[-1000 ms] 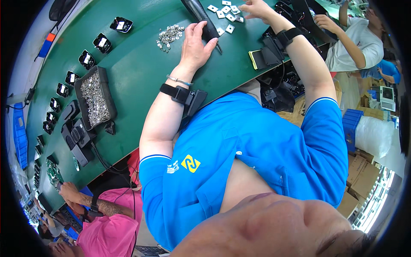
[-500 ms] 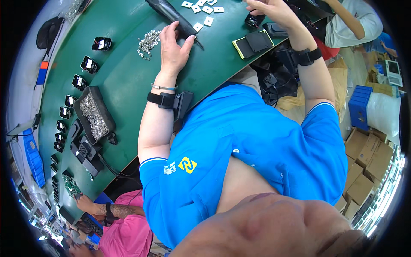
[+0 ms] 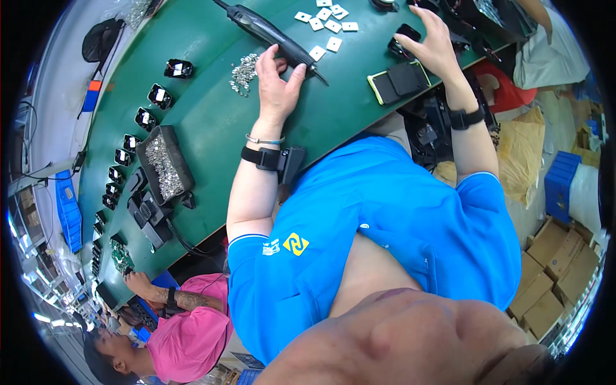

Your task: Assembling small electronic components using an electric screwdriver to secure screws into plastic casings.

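Observation:
A black electric screwdriver [image 3: 273, 32] lies slantwise on the green table, its thin tip pointing toward me. My left hand [image 3: 280, 86] rests against its near side, thumb and forefinger apart and their tips touching the body. The other left fingers are curled and partly hidden. Next to that hand is a small heap of silvery screws [image 3: 244, 74]. My right hand [image 3: 438, 48] is raised and open at the right, thumb and fingers spread beside a black housing [image 3: 403, 42]. Nothing shows in its grasp. Nearer me lies a flat black pad with yellow-green edges [image 3: 399, 82].
White square pieces [image 3: 333, 26] lie beyond the screwdriver. A black tray [image 3: 165, 168] of small metal parts sits at the left, beside a curved row of black housings [image 3: 160, 96]. A person in pink [image 3: 192, 333] works at the lower left; cardboard boxes [image 3: 555, 256] are stacked at right.
The view has shifted, so the table appears further right and lower. My right hand has come down and spread its fingers near the black housing. My left hand stays at the screwdriver.

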The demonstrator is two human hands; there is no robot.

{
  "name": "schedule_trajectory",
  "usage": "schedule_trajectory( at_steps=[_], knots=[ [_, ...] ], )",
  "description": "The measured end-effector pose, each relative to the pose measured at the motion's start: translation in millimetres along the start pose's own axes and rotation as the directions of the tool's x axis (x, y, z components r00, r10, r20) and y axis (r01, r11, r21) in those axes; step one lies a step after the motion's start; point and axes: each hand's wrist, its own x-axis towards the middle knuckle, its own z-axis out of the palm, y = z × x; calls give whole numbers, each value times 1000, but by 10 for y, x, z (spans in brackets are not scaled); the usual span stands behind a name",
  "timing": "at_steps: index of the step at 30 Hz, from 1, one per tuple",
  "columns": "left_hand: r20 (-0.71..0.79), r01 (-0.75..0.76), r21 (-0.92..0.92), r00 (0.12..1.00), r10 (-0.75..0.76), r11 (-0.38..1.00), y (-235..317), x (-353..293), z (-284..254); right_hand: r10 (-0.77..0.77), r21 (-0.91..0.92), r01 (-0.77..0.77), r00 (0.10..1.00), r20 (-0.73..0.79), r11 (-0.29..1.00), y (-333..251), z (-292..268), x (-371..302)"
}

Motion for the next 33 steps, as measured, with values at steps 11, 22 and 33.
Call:
schedule_trajectory(
  at_steps=[11, 22, 33],
  knots=[
    [-86, 94, -242, 989, -118, 966, -16, 4, 48, -133, 487, -157, 850, 509, 859, -1258, 747, 725],
    [-137, 41, -261, 988, -79, 965, -135, -18, 52, -82, 423, -437, 613, 786, 794, -1528, 1211, 951],
    [-41, 26, -279, 998, -39, 960, -20, 9, 90, -86, 819, -374, 923, 376, -434, -708, 438, 1451]
  ],
)
